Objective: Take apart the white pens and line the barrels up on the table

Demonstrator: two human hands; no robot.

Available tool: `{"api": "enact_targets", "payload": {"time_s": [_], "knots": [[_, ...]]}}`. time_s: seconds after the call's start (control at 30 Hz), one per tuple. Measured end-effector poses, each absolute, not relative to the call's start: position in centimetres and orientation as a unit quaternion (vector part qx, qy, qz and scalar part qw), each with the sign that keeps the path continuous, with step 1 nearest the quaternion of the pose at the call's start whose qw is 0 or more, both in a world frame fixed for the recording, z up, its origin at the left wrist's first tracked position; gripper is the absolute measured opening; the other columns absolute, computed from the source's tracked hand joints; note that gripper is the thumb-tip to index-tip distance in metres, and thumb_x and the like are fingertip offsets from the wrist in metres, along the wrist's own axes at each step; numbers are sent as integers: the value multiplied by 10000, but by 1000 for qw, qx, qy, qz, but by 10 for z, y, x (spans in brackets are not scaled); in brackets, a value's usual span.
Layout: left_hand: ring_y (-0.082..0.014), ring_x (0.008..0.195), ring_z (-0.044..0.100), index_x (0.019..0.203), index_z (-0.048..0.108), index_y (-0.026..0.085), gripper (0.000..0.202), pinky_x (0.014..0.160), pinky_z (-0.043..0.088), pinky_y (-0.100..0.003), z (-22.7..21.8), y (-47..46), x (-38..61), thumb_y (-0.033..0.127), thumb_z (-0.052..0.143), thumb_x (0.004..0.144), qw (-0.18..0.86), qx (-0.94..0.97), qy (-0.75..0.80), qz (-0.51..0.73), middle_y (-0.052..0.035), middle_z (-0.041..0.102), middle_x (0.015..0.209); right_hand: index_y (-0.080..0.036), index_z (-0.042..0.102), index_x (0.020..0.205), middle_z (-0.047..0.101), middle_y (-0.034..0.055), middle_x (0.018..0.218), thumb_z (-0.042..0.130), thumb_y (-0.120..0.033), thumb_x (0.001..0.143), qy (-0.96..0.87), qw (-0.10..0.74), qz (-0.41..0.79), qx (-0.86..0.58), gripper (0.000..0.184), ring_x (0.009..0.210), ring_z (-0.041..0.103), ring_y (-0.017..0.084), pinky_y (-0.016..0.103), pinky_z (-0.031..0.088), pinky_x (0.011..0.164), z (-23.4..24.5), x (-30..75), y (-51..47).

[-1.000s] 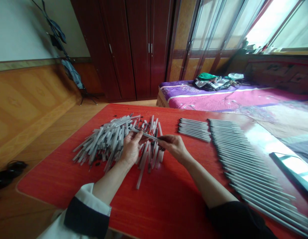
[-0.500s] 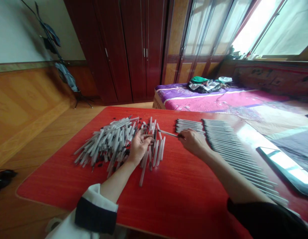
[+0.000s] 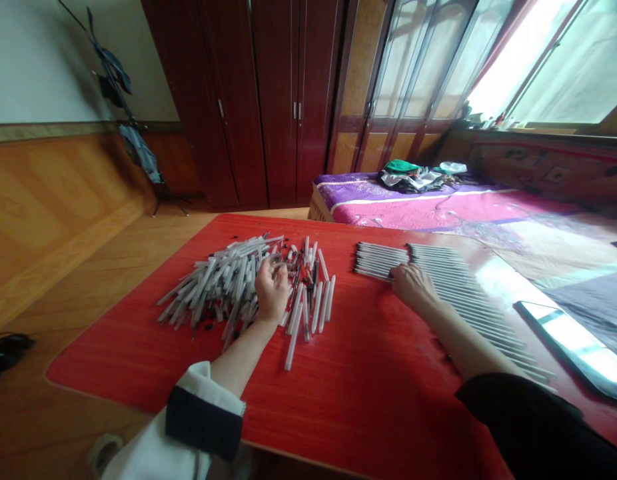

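nearest me, a white sleeve with a dark cuff [image 3: 203,417] and a dark sleeve [image 3: 528,427] reach out over the red table [image 3: 358,380]. the left hand [image 3: 271,293] lies on the near edge of a loose heap of grey pens [image 3: 213,287], back upward and fingers curled in among them; i can't tell whether they've closed on one. the right hand [image 3: 412,285] is well apart from it, spread nearly flat, its fingertips touching the near end of a short row of pens [image 3: 381,259]. just beside that runs a long row of pens [image 3: 471,297], laid side by side. a dark tablet [image 3: 573,337] sits at the table's right edge. beyond are a purple-covered bed [image 3: 413,203] and a dark wardrobe [image 3: 273,100].
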State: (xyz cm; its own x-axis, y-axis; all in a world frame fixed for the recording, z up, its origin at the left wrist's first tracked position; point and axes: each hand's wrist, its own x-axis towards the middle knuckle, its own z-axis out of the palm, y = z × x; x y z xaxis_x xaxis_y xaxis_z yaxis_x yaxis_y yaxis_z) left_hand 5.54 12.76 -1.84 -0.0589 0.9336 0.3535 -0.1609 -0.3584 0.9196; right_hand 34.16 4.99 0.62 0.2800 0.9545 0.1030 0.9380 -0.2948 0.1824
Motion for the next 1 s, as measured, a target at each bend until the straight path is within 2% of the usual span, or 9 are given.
{"api": "enact_targets", "payload": {"time_s": [0.17,0.3,0.5,0.6,0.83,1.0], "knots": [[-124,661,606,949,551,190,173,647,459,-220,-20,134,53,203,537,776,396,516,369,664,-23,624,804,-148,682,819,649,139,874,437,-210,801,592,11,107,799,253,890,558,250,283,348,614,11,318,51],[-135,714,600,919,566,185,156,688,459,-229,-20,135,52,201,551,764,373,529,379,661,-31,617,805,-175,696,815,677,108,775,441,-310,803,603,-47,15,796,288,758,611,213,264,340,575,12,267,57],[-149,732,607,964,549,164,176,701,478,-263,-18,130,53,223,514,802,293,619,415,599,-42,632,803,-216,693,882,694,95,836,461,-420,777,596,-100,-50,795,326,803,630,227,253,366,572,6,208,63],[-149,741,613,972,545,165,175,707,483,-263,-19,128,54,231,497,818,266,638,424,585,-45,643,805,-229,688,925,693,98,854,473,-417,763,582,-98,-57,805,328,831,633,247,269,394,594,6,204,66],[-145,734,622,994,540,164,185,696,487,-257,-21,129,55,231,488,829,257,644,424,582,-49,652,817,-199,706,854,691,123,868,479,-367,757,549,-109,-65,826,298,883,633,254,294,445,676,13,196,98],[-148,749,626,998,539,160,187,701,487,-259,-22,130,54,212,480,828,251,652,432,571,-52,656,829,-147,687,891,680,164,917,600,-385,668,523,-107,-80,842,337,905,632,287,335,474,720,14,188,124]]}}
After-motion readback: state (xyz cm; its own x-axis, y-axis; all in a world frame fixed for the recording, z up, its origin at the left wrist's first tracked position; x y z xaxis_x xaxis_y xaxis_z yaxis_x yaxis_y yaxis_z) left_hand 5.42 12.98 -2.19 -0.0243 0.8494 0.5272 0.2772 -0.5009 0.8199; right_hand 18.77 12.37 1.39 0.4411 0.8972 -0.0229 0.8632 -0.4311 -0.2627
